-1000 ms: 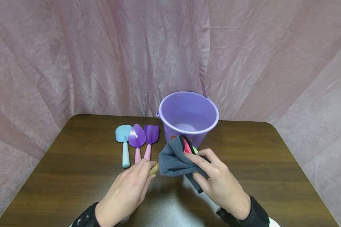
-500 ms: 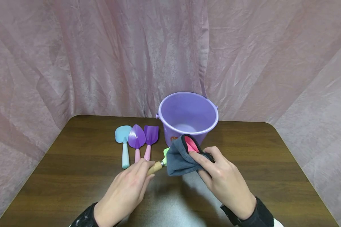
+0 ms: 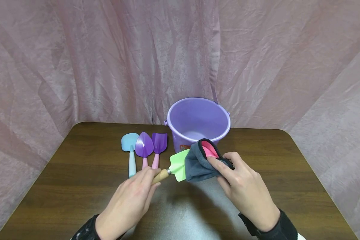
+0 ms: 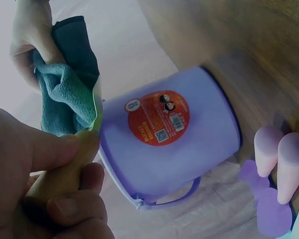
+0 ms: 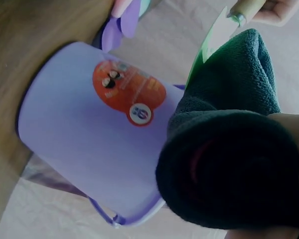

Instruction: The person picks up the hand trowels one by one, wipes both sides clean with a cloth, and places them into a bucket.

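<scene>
My left hand (image 3: 127, 203) grips the wooden handle (image 4: 65, 174) of a small shovel whose light green blade (image 3: 178, 165) points right. A grey cloth (image 3: 199, 165) with a pink inner side and dark edging is folded round the end of that blade, hiding its tip. My right hand (image 3: 247, 185) pinches the cloth between thumb and fingers. Just behind the cloth stands a purple bucket (image 3: 180, 141), upright, with an orange sticker (image 4: 158, 118) on its wall.
Left of the bucket lie a blue shovel (image 3: 130, 142), a purple trowel with pink handle (image 3: 144, 145) and a purple shovel with pink handle (image 3: 159, 143), side by side on the brown wooden table (image 3: 63, 186). A pink curtain (image 3: 114, 60) hangs behind the table.
My right hand has drawn the cloth to the right along the green blade, so most of the blade now shows. The left hand has shifted slightly left with the handle.
</scene>
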The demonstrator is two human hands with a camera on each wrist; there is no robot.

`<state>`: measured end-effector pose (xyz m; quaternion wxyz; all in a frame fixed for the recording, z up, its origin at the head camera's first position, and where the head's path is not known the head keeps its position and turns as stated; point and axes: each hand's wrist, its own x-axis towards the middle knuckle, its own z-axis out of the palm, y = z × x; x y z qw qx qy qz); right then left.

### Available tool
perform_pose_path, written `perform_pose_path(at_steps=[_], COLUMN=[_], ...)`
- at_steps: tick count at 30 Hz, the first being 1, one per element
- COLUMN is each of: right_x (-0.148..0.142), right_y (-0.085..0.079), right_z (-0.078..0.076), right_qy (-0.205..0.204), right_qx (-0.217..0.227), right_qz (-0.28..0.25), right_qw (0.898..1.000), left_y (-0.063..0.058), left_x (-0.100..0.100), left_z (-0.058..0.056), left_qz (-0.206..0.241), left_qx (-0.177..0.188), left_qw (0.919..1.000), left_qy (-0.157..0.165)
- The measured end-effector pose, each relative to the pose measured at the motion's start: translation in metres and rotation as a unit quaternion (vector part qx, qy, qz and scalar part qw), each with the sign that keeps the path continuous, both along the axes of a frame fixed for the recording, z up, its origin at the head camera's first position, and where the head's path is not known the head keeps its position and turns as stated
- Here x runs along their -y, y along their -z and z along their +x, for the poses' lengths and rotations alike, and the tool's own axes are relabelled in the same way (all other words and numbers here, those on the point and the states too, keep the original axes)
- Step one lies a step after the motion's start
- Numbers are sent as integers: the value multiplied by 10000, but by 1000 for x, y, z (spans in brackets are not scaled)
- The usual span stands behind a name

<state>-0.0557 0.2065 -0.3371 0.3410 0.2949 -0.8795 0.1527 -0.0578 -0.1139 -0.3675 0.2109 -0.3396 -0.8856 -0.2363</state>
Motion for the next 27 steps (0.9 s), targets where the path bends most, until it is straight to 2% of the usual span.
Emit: perform_pose_path(at_steps=[8, 16, 23, 27], right_x=[-8, -14, -11, -8], right_y=[-10, -15, -14, -13], right_z=[4, 3, 1, 0], right_qy=[249, 416, 419, 346], right_qx=[113, -166, -568, -661], right_qz=[77, 112, -66, -200], right_qw=[9996, 9989, 9975, 9970], left_y=[-6, -9, -11, -12], left_x=[4, 6, 6, 6], left_z=[1, 0, 0, -1], left_qz=[100, 244, 354, 566], left_qx=[-43, -160, -67, 36], left_qw=[9999, 9996, 9993, 9983], left_qy=[9, 20, -54, -103])
